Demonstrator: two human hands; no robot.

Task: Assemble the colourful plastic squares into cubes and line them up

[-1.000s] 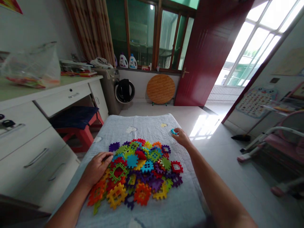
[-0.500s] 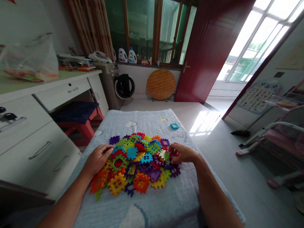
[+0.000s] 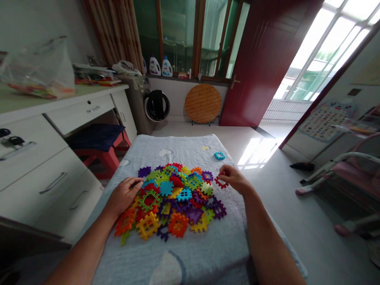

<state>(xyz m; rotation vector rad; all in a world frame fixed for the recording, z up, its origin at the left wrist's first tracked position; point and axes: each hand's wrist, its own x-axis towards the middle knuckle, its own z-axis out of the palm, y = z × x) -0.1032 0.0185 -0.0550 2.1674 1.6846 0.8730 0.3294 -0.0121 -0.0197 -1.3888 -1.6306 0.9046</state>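
A heap of colourful notched plastic pieces (image 3: 176,194) lies on a cloth-covered table (image 3: 213,253). My right hand (image 3: 233,178), right of the heap, pinches a red notched frame piece (image 3: 221,182) between thumb and fingers. Resting at the heap's left edge, my left hand (image 3: 124,194) has its fingers together and bent, and whether anything is under them is hidden. A blue notched ring piece (image 3: 219,156) lies apart, beyond my right hand near the table's right edge.
Left stands a white desk (image 3: 59,103) with a plastic bag (image 3: 41,75) on top and a red stool (image 3: 102,148) beside it. A washing machine (image 3: 142,107) and a round wooden board (image 3: 203,103) are behind. A pink chair (image 3: 353,174) is at right.
My right hand has moved away from the heap, up and to the right, with the red frame piece now clear of the other pieces. My left hand has stayed at the heap.
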